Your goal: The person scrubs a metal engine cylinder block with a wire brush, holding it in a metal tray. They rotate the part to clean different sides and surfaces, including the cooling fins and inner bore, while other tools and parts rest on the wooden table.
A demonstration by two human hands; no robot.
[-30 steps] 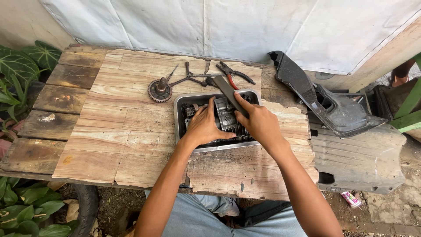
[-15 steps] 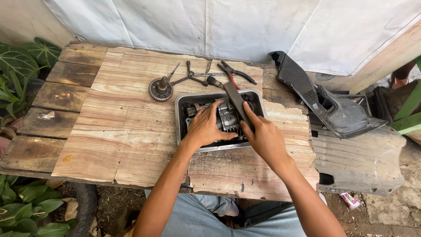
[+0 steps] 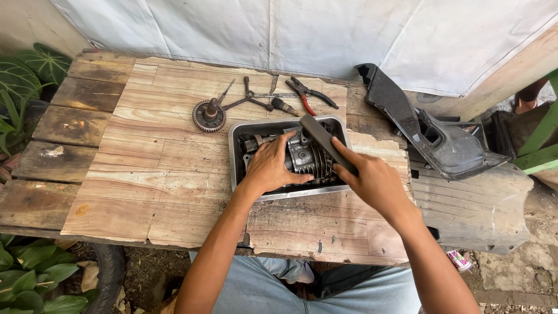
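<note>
A wooden table (image 3: 145, 174) of rough, patchy boards fills most of the view, set against a white sheet (image 3: 290, 29) at the back, with leafy plants (image 3: 23, 75) to the left and dark plastic body panels (image 3: 442, 139) lying off its right edge over a grey, scuffed cover (image 3: 482, 203). Near the middle of the table sits a metal tray (image 3: 244, 186), and inside it lies the finned engine part (image 3: 305, 157), a grey casting with a short toothed shaft sticking out at its left end. The step in hand looks like working over that casting: the left hand (image 3: 270, 168) lies spread on its left side, fingers curled over it and pressing it down in the tray, while the right hand (image 3: 372, 180) is closed around the lower end of a long dark flat bar (image 3: 325, 142), which slants up and left across the top of the fins. Judging from the pose, the next move calls for keeping the part steady under the left palm and guiding the bar along or against the fins without slipping; the tray's raised rim leaves little room on the sides, and the left fingers rest close to the bar's path. Beyond the tray, well clear of both hands, lie a round gear (image 3: 208, 116), a three-armed wrench (image 3: 250, 100), red-handled pliers (image 3: 311, 96), a small brush (image 3: 285, 107) and a thin screwdriver (image 3: 225, 92).
</note>
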